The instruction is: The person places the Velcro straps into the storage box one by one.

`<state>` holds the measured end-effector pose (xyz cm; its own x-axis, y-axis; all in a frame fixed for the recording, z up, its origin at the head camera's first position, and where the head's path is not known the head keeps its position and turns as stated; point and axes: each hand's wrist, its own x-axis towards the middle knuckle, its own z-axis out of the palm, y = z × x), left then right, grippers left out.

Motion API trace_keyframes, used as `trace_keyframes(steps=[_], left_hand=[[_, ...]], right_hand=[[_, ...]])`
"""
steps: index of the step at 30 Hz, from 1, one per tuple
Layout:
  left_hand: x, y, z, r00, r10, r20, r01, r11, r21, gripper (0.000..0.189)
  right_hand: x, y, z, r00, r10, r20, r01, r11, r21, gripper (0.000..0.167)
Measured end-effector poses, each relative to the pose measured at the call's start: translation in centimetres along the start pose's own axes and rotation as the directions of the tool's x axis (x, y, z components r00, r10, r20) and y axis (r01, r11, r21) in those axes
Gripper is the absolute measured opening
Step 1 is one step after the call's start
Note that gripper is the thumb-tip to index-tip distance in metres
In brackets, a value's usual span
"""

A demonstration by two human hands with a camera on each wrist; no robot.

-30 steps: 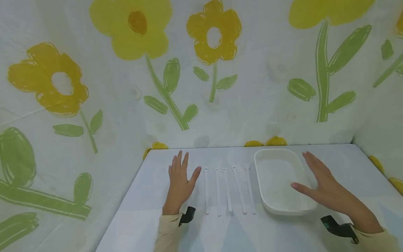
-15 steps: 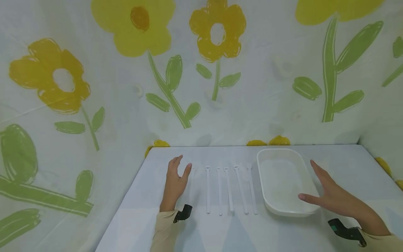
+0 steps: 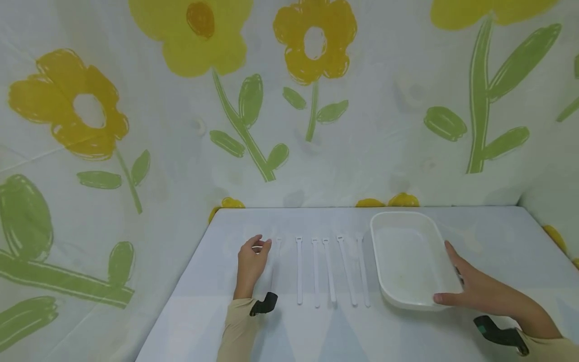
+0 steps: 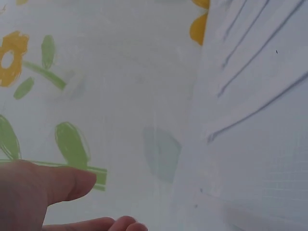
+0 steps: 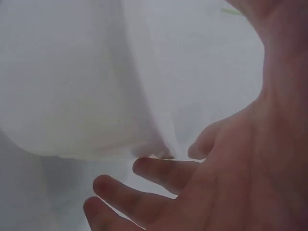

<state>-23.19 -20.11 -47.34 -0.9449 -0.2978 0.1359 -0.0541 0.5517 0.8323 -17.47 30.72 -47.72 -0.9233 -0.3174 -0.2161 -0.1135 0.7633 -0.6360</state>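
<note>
Over the table [image 3: 190,311], hands [image 3: 251,265] [image 3: 488,291] flank strips [image 3: 299,271] and tub [image 3: 409,266].

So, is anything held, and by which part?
Left hand holds nothing. Right hand is at the right rim of the white container; whether it grips is unclear.

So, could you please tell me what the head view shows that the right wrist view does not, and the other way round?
Only the head view shows the left hand, the row of narrow white strips and the large yellow flower. Only the right wrist view shows the palm of the right hand. Both share the right hand and part of the white tray.
</note>
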Motion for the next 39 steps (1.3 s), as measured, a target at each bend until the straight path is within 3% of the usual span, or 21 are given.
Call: trace_keyframes(steps=[17,23,27,35,39], left_hand=[[0.4,-1.7,0.7,0.997,-0.070,0.020,0.070,0.997,0.027,0.046],[0.5,-2.2,0.8,0.995,-0.087,0.052,0.084,0.995,0.048,0.046],[0.4,-2.2,0.8,0.993,-0.104,0.062,0.100,0.993,0.065,0.046],[0.2,-2.2,0.8,0.988,-0.139,0.063,0.133,0.986,0.098,0.044],[0.2,-2.1,0.9,0.986,-0.156,0.059,0.148,0.981,0.121,0.042]], right_hand=[[0.2,-0.5,0.7,1.000,0.010,0.013,-0.011,0.999,0.045,0.141],[0.5,-0.5,1.0,1.000,0.011,-0.017,-0.010,0.998,0.058,0.141],[0.5,-0.4,1.3,0.999,0.002,-0.040,0.002,0.996,0.093,0.140],[1.2,-0.8,1.3,0.996,0.074,-0.039,-0.071,0.994,0.084,0.144],[1.3,-0.9,1.4,0.996,0.073,-0.049,-0.068,0.992,0.102,0.143]])
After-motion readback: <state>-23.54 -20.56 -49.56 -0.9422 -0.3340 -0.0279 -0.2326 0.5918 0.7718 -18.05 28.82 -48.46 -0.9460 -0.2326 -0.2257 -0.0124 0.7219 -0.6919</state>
